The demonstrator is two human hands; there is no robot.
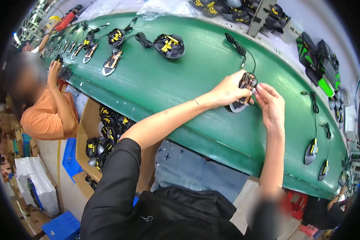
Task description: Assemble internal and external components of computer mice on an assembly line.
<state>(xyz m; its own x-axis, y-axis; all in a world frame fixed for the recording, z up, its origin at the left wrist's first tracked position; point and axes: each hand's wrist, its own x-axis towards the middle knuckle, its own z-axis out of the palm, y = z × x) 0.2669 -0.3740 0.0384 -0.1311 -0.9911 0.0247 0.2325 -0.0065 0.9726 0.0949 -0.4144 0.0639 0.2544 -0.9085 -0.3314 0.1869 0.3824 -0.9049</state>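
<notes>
A co-worker in an orange shirt (44,124) sits at our left along a green work surface (180,84); below, we see a cardboard box (91,123) heaped with black shells bearing yellow parts (108,120), a blue tray (69,158) just beside it; farther left stands a white stack (34,172); across the table we spot crumpled clear plastic (168,9) and black-and-green casings (326,86); at lower right, a person in dark clothing (322,216) near a red stool (300,206).

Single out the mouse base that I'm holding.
The base gripped by your left hand, with your right hand beside it; the similar bases, like this one, lie unheld on the green surface, farther left.
</notes>
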